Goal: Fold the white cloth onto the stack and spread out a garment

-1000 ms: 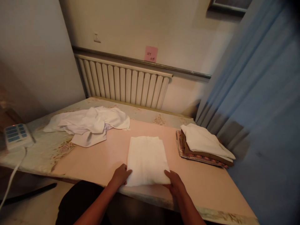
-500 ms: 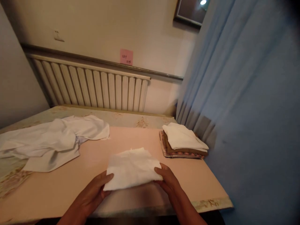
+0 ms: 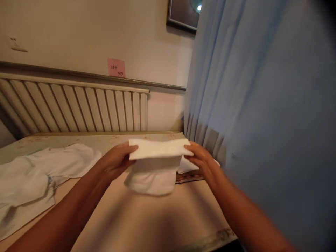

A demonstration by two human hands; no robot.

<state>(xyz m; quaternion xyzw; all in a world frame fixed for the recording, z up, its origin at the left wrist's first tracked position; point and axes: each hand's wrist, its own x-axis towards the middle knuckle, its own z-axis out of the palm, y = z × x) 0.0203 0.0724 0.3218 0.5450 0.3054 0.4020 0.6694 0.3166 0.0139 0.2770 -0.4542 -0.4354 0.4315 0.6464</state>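
Observation:
A folded white cloth (image 3: 160, 148) is held up above the bed, stretched between both hands, with a lower flap hanging down beneath it. My left hand (image 3: 119, 157) grips its left end, thumb on top and fingers underneath. At the right end, my right hand (image 3: 198, 154) pinches the cloth in the same way. Behind the right hand lies a stack of folded fabric (image 3: 190, 176), white on top with patterned cloth below, partly hidden by the hand and the held cloth.
Crumpled white fabric (image 3: 28, 175) lies on the left of the bed (image 3: 147, 224). A blue curtain (image 3: 262, 122) hangs close on the right. Along the back wall stand a radiator (image 3: 105, 108) and, above it, a pink note (image 3: 116, 67).
Both hands have lifted the white cloth up and forward from low over the bed, and a flap now hangs from it. The view has swung to the right.

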